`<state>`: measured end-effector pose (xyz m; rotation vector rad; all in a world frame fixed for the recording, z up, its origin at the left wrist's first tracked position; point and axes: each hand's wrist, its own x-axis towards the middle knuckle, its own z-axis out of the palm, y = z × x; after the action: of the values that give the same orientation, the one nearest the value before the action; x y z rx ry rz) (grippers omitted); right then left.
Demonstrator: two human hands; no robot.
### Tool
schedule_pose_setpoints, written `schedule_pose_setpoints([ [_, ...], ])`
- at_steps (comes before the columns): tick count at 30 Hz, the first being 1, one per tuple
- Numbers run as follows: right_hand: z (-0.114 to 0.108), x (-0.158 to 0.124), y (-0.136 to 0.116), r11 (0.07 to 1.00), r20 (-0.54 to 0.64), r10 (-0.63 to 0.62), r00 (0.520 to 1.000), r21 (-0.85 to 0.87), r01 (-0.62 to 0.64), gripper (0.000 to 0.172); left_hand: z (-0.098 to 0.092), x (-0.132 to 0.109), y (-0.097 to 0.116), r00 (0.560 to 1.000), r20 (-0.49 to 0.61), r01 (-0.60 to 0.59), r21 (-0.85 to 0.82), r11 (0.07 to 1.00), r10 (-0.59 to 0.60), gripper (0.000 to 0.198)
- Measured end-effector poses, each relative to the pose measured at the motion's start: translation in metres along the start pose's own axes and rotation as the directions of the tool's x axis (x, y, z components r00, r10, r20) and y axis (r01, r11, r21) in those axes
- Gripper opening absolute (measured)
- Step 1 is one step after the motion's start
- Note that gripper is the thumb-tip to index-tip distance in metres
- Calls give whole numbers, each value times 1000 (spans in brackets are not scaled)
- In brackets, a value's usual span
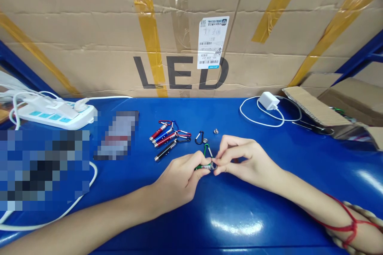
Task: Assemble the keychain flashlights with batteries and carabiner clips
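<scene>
My left hand [178,177] is closed around a small green keychain flashlight [205,167], mostly covered by the fingers. At its right end a metal ring [214,165] shows, pinched between the thumb and fingertips of my right hand [249,157]. A green carabiner clip [210,150] stands up just behind that ring. Beyond my hands lie a black carabiner [199,137], a small round silver piece [205,140] and a small metal cap-like part [216,131]. Several finished-looking flashlights with clips lie to the left, among them a black flashlight [165,150] and a blue flashlight [163,136].
A white power strip [60,117] with plugs and cables sits at the left, near a blurred phone-like object [118,133]. At the back right lies a white charger [268,101] with its cord. A large cardboard box [104,48] walls off the blue table [269,223].
</scene>
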<state>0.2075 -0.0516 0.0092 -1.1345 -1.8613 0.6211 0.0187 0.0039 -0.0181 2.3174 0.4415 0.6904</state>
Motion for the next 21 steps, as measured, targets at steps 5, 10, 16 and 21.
schedule_pose_setpoints([
  [5,8,4,-9,949,-46,273,961,178,-261,29,2,1,-3,984,-101,-137,88,987,145,18],
  [10,9,5,-14,738,146,524,839,414,-533,33,1,3,-3,964,-139,-209,128,970,226,19],
  [16,5,7,-10,638,217,588,779,467,-612,32,2,2,-1,967,-196,-160,43,986,166,14],
  [21,2,8,-6,635,285,574,767,437,-637,35,1,0,4,989,-137,-53,-38,998,47,26],
])
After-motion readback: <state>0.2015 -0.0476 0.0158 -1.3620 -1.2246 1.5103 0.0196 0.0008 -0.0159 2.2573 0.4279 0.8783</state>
